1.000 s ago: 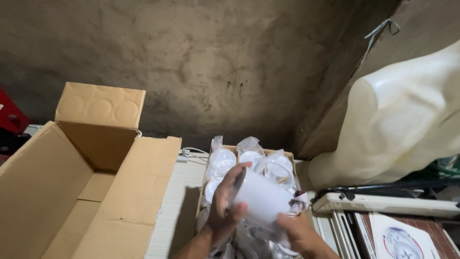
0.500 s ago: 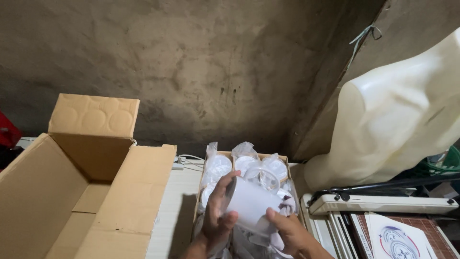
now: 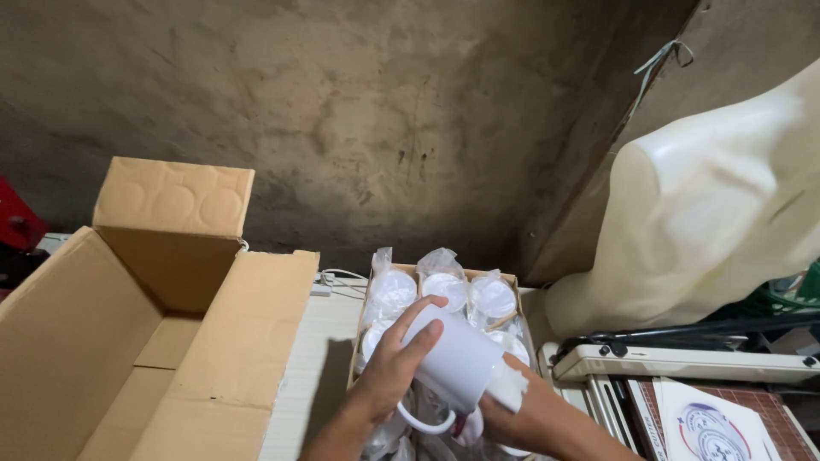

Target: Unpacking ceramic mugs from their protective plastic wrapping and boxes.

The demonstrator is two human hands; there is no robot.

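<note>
**Kid:** Where is the white mug (image 3: 457,363) right now?

**Helper:** Low in the middle of the frame, held just above the small box of wrapped mugs (image 3: 444,294). Both hands are on it. The left hand (image 3: 395,369) wraps its fingers around the mug's left side and top end. The right hand (image 3: 512,401) holds it from below on the right, with a bit of white wrapping between the fingers. So both hands are closed on the mug.

**Kid:** Which way does it point?

**Helper:** It is tipped over. Its long side runs from the upper left, where the top end is, down to the lower right. The handle hangs down at the bottom, near the left wrist.

**Kid:** Which hand is closer to the big box?

**Helper:** The left one. The big open cardboard box (image 3: 145,333) sits to the left of the frame, well apart from the mug. The white mannequin torso (image 3: 709,222) stands on the far right, beside a flat press machine (image 3: 683,363).

**Kid:** Did anything change from a moment ago?

**Helper:** A little. The mug stays in both hands over the small box, and the left fingers have moved further over its top end. It also sits a bit lower in the frame than one second ago. The big box looks the same.
</note>
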